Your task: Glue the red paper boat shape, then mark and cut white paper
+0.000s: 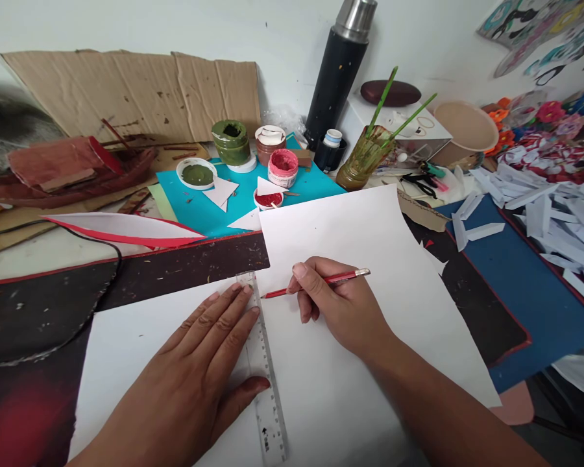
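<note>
A large white paper sheet (360, 246) lies on the table in front of me. My left hand (199, 363) rests flat on it with fingers stretched out, pressing down a clear plastic ruler (267, 389) that runs away from me. My right hand (331, 298) is closed around a red pencil (343, 277). The pencil's tip touches the paper just beside the ruler's right edge, near its far end.
Paint pots (282, 167), a green-stained jar of brushes (365, 159) and a black flask (335, 71) stand at the back on a teal sheet (194, 207). Cardboard (136, 91) leans on the wall. Cut white paper strips (555, 207) pile at right on a blue mat.
</note>
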`<state>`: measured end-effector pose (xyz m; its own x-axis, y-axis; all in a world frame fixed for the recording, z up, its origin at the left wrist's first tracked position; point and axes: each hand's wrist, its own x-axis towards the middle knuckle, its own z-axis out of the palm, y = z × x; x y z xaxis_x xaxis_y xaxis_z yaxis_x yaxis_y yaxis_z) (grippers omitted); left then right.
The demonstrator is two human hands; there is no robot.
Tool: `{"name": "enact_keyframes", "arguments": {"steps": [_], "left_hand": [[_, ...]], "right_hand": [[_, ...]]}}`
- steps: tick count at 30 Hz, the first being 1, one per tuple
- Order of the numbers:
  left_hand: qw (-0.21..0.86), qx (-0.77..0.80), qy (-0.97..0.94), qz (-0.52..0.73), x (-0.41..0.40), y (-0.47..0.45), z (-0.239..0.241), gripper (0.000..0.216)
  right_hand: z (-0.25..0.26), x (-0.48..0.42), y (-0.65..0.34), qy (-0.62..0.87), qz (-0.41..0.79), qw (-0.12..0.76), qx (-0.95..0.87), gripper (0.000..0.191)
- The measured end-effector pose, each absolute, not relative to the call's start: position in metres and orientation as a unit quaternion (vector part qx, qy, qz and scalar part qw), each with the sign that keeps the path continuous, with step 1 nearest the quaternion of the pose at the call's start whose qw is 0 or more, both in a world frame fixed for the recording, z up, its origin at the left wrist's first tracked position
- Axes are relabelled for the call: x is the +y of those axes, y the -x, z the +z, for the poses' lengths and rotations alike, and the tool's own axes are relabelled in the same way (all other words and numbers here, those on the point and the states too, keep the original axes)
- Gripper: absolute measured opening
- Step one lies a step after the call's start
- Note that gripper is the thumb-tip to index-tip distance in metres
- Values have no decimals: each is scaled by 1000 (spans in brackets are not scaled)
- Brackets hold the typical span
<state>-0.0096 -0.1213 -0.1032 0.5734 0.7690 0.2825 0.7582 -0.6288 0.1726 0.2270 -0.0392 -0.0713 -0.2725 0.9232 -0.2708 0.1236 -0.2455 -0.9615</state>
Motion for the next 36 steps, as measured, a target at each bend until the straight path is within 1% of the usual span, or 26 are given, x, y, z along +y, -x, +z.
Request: {"name": "enact_keyframes", "arguments": {"steps": [13,36], "left_hand": [[14,430,-887,168,-120,8,-103,67],[9,430,-887,171,-121,8,-104,66]], "right_hand": [[-72,-39,-228,507,604,322,-525,48],[-72,-40,-229,496,609,325,-527,43]]}}
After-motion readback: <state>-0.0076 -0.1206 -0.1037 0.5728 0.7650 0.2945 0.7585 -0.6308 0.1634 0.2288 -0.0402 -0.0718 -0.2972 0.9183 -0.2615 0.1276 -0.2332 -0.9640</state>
